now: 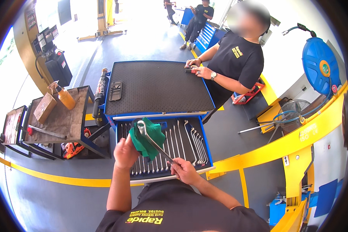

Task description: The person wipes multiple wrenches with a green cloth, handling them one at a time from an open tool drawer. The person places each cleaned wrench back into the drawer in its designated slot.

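A green cloth (157, 132) is bunched in my left hand (126, 153), with the fingers partly hidden behind it. A long metal wrench (157, 146) slants across the front of the cloth, its head at the upper left. My right hand (184, 171) is closed round the wrench's lower end. Both hands are above an open drawer (202, 170) of a blue tool cabinet. Several silver wrenches (180, 140) lie in rows in the drawer, some hidden by the cloth and my hands.
The cabinet's black mat top (154, 85) carries a black tray (115, 91). A co-worker (239, 58) stands at its far right, holding a small red and black object (190, 69). Left is a cart (75, 121) with a spray bottle (65, 96). A yellow beam (259, 152) lies right.
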The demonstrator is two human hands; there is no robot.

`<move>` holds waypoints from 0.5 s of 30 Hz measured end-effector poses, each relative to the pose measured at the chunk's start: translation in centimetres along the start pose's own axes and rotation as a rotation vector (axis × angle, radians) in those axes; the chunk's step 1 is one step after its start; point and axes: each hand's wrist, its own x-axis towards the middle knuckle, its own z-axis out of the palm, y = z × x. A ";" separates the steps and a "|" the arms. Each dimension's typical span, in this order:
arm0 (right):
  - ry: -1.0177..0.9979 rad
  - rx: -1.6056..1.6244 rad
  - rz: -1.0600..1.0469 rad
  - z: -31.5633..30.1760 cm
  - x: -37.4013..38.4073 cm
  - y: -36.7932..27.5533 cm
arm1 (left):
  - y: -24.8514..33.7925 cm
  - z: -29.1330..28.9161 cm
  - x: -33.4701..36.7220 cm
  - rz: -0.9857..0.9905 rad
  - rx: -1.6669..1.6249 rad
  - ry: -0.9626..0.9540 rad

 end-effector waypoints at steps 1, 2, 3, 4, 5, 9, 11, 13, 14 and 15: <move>0.003 0.000 0.005 0.1 -0.1 0.0 | 0.3 1.2 -0.1 -0.026 -0.152 -0.031; 0.006 0.001 0.011 0.1 -0.1 0.0 | 0.3 1.2 0.3 -0.009 -0.183 0.005; -0.003 0.029 0.015 0.2 -0.1 0.0 | 0.4 1.1 0.6 0.010 -0.214 0.044; -0.010 0.057 0.020 0.3 0.0 -0.1 | 0.3 0.9 0.8 0.027 -0.246 0.083; -0.017 0.084 0.025 0.4 0.0 -0.1 | -0.4 0.1 1.0 0.078 -0.119 0.153; -0.008 -0.020 0.022 0.7 0.0 -1.2 | -1.7 -0.6 2.0 0.242 0.205 0.249; 0.009 -0.106 0.027 0.8 0.0 -1.7 | -2.1 -1.1 2.4 0.236 0.211 0.312; 0.023 -0.227 -0.020 0.8 0.3 -2.1 | -2.4 -1.2 2.9 0.179 0.080 0.357; 0.030 -0.288 -0.044 0.8 0.3 -2.1 | -2.6 -1.3 3.0 0.150 0.014 0.379; 0.098 -0.434 -0.187 0.8 0.3 -1.8 | -2.7 -2.0 3.0 0.112 0.011 0.399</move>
